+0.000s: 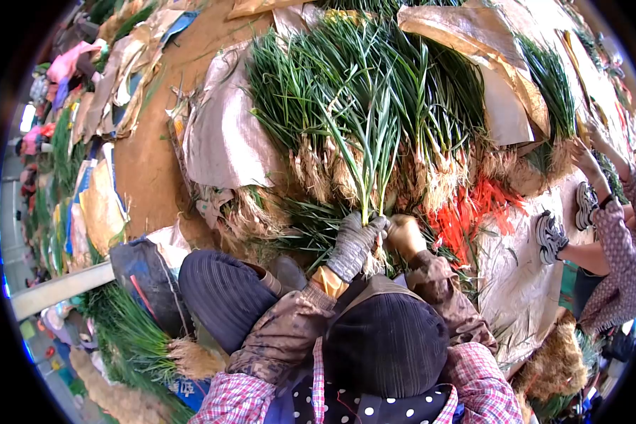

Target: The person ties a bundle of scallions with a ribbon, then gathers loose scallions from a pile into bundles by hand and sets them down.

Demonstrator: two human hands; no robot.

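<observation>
My left hand [353, 244], in a grey knit glove, is closed around the white stems of a few green onions [366, 159]. Their leaves point away from me, and their pale roots [376, 261] hang below the fingers. Close beside it, at the stems' right side, my right hand [405, 236] is smeared by motion, so its fingers do not show clearly. Beyond both hands lies a broad heap of green onions [318, 92], roots toward me. Loose green leaves [307, 230] are scattered under my left hand.
Red plastic strips [477, 212] lie right of my hands, beside a pale sheet [519, 283]. Another person's hand [585, 157] touches onions at the right. A rooted bundle [148, 336] sits at lower left, near a white bar [63, 290]. Sacking [230, 131] borders the heap.
</observation>
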